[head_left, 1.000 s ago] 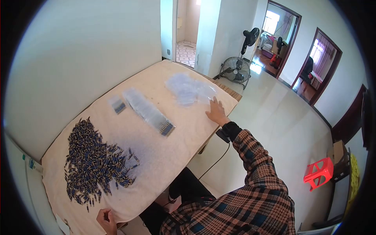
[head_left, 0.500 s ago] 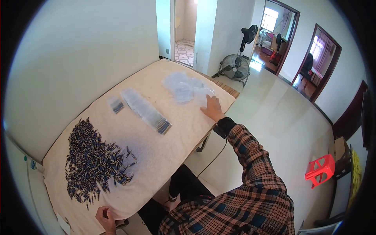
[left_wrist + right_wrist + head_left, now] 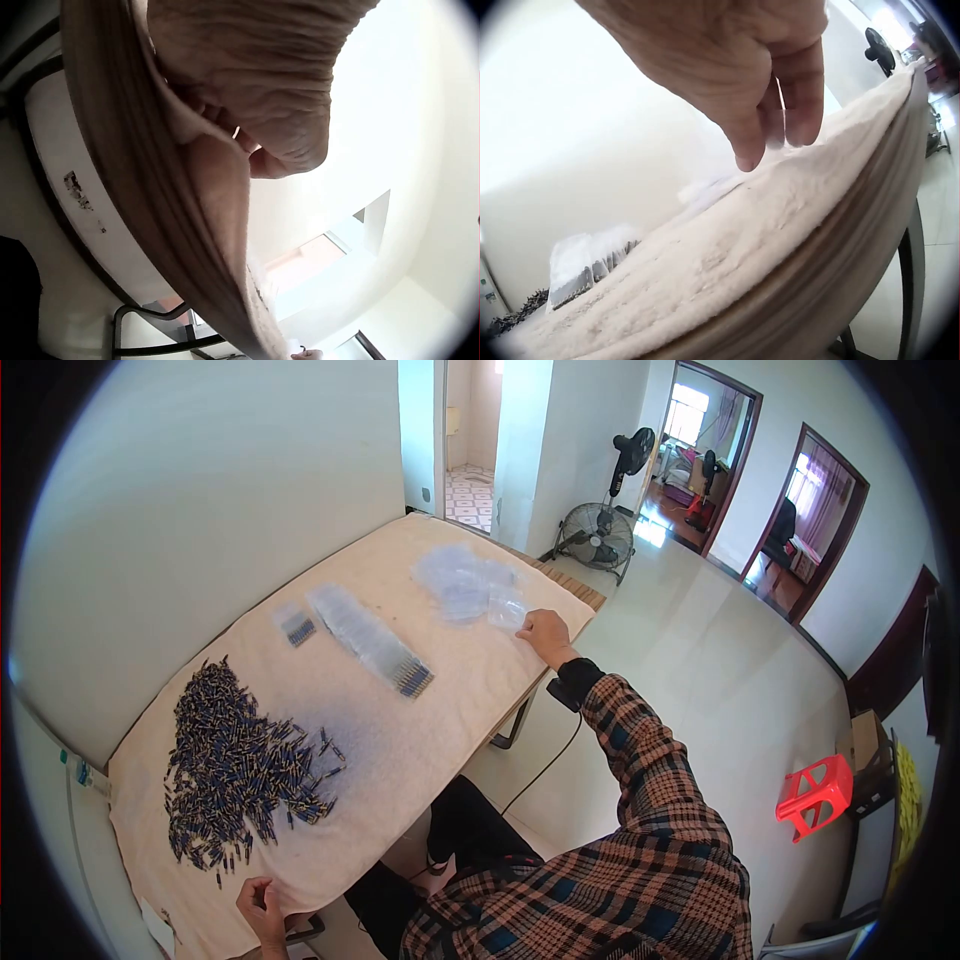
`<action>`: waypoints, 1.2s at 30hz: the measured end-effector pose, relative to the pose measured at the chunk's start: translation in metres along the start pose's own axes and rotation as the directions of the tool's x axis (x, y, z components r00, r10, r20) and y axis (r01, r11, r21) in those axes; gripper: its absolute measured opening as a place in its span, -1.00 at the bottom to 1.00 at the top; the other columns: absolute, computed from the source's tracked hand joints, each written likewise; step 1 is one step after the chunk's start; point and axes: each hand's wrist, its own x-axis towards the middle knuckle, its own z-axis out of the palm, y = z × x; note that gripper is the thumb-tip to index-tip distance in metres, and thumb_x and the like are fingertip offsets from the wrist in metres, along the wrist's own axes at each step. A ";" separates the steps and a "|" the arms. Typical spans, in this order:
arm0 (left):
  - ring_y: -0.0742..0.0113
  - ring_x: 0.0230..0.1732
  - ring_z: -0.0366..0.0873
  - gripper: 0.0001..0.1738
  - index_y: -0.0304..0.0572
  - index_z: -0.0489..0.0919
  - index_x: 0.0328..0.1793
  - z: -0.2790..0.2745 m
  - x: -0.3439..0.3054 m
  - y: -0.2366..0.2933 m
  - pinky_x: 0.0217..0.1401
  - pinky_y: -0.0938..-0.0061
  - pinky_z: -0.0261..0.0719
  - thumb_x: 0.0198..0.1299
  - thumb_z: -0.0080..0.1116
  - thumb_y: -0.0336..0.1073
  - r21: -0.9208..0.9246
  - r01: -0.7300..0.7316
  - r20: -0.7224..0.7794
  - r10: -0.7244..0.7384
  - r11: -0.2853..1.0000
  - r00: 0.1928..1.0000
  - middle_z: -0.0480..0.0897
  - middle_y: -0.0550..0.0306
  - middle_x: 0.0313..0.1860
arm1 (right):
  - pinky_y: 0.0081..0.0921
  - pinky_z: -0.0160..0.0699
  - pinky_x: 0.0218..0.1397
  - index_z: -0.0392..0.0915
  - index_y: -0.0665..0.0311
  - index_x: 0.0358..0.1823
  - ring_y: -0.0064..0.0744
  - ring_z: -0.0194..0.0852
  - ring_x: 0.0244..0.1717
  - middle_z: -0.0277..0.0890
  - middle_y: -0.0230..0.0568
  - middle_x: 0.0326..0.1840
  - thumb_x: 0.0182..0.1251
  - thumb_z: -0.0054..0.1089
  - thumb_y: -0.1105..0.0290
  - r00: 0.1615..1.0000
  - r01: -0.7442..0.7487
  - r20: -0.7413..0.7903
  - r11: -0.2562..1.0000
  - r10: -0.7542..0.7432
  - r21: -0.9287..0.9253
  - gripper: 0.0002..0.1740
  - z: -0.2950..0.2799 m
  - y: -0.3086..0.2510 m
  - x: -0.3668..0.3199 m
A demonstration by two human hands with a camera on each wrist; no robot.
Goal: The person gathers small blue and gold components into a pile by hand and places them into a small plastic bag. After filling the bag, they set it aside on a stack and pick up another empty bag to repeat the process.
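Observation:
At the far right of the table, my right hand (image 3: pixel 547 638) pinches the near edge of a clear plastic bag (image 3: pixel 508 612). Beside it lies a loose spread of similar clear bags (image 3: pixel 450 580). The right wrist view shows the thumb and fingers (image 3: pixel 802 105) pointing down close over the cloth. My left hand (image 3: pixel 262 910) rests at the table's near edge, loosely curled and holding nothing. Beyond it spreads a large heap of small dark blue and gold rod-shaped pieces (image 3: pixel 235 760). An overlapping row of filled bags (image 3: pixel 365 635) lies mid-table, its front end showing such pieces.
One small filled bag (image 3: pixel 294 625) lies left of the row. A cream cloth (image 3: pixel 440 750) covers the table. Two fans (image 3: pixel 597 540) stand past the far end, and a red stool (image 3: pixel 815 798) is on the floor at right. A cable (image 3: pixel 545 768) hangs below the table edge.
My right hand has gone from spread fingers over the bags to a pinch on one bag, drawing its edge slightly nearer. The left hand stays by the table edge.

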 end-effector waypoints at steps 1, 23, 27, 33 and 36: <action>0.56 -0.40 0.39 -0.87 -0.36 0.50 -0.26 0.000 0.000 0.000 -0.36 0.68 0.32 0.10 0.00 -0.44 -0.027 0.002 -0.015 -0.003 1.000 1.000 0.47 0.25 -0.42 | -0.28 0.50 -0.24 0.60 0.31 -0.58 -0.07 0.55 -0.33 0.56 -0.05 -0.47 -0.10 0.42 0.27 1.000 0.018 -0.007 1.000 -0.018 0.012 -0.75 -0.002 -0.001 0.001; 0.59 -0.50 0.41 -0.92 -0.34 0.55 -0.26 0.031 -0.005 0.072 -0.44 0.65 0.38 0.13 0.12 -0.47 -0.080 0.005 0.084 0.002 0.997 0.996 0.53 0.24 -0.49 | -0.52 0.58 -0.21 0.59 0.38 -0.38 -0.30 0.62 -0.27 0.61 -0.13 -0.32 0.01 0.31 0.64 0.874 0.455 -0.394 0.767 -0.285 0.453 -0.87 -0.037 -0.136 -0.019; 0.59 -0.47 0.48 -0.85 -0.35 0.58 -0.19 0.067 0.006 0.098 -0.42 0.65 0.43 0.17 0.16 -0.41 -0.128 0.067 0.247 -0.034 0.989 0.968 0.58 0.22 -0.45 | -0.48 0.58 -0.15 0.57 0.36 -0.41 -0.28 0.60 -0.22 0.59 -0.18 -0.30 -0.04 0.35 0.65 0.864 0.500 -0.317 0.592 -0.392 0.632 -0.85 -0.045 -0.226 -0.058; 0.43 -0.33 0.59 -0.65 -0.37 0.47 0.08 0.092 0.031 0.113 -0.47 0.64 0.47 0.33 0.01 -0.22 -0.389 0.216 0.399 -0.047 0.895 0.916 0.62 0.07 -0.27 | -0.44 0.56 -0.22 0.51 0.34 -0.42 -0.19 0.54 -0.24 0.52 -0.20 -0.29 -0.10 0.31 0.68 0.635 0.738 -0.447 0.324 -0.630 0.591 -0.80 -0.042 -0.295 -0.086; 0.33 -0.25 0.62 -0.57 -0.36 0.40 0.18 0.097 0.035 0.117 -0.47 0.59 0.51 0.38 -0.06 -0.14 -0.508 0.234 0.416 -0.002 0.829 0.909 0.60 0.00 -0.15 | -0.44 0.55 -0.21 0.50 0.34 -0.42 -0.19 0.53 -0.22 0.50 -0.21 -0.30 -0.13 0.31 0.68 0.588 0.764 -0.473 0.258 -0.656 0.592 -0.78 -0.041 -0.308 -0.097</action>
